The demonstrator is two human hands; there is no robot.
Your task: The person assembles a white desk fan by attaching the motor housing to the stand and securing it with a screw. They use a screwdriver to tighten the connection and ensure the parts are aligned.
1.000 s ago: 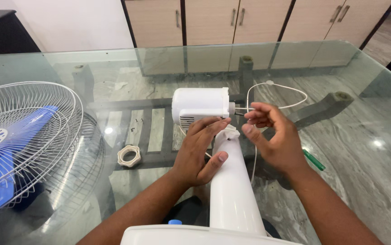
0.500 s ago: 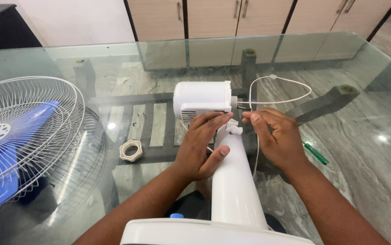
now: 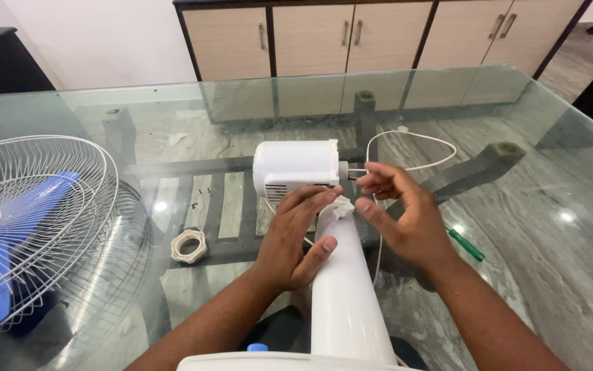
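While our left hand (image 3: 289,237) wraps loosely around the top of the white fan stand (image 3: 341,288), its fingertips touching the underside of the white motor housing (image 3: 295,168) at frame centre, our right hand (image 3: 399,216) sits just right of it, fingers narrowly pinched at the motor shaft (image 3: 351,173). White cord (image 3: 413,141) loops behind. Wire grille (image 3: 42,220) lies far left, plastic nut (image 3: 189,245) beside it, green screwdriver (image 3: 466,244) right.
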